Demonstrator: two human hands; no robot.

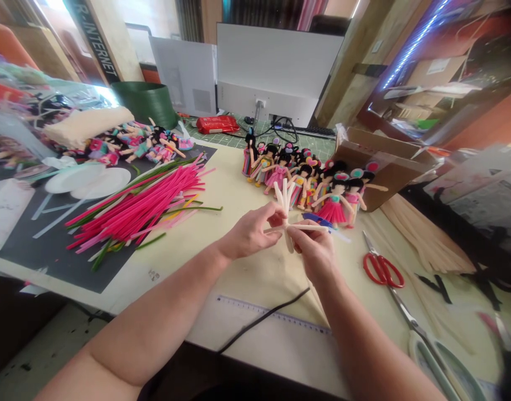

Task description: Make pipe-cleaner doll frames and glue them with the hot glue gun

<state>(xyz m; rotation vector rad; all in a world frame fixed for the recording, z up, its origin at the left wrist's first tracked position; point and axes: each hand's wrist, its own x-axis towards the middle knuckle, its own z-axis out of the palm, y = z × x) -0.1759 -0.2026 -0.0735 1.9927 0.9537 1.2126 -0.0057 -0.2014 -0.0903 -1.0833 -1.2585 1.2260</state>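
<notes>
Above the middle of the table, a cream pipe-cleaner figure [285,195] with several fuzzy strands pointing up, down and sideways is held between both hands. My left hand [255,229] pinches it from the left near its centre. From the right, my right hand [316,245] closes thumb and fingers on it, just below the strand that sticks out sideways. Right behind the hands stands a group of small dolls [332,206] with black hair and colourful dresses. A blue item [317,218] lies partly behind my right hand.
Pink and green pipe cleaners [142,206] lie left. Red-handled scissors [383,269], larger scissors [439,362] and cream strands [426,234] are right. A ruler [272,313] and black stem [263,323] lie in front. Behind are a cardboard box [376,161] and monitor [276,67].
</notes>
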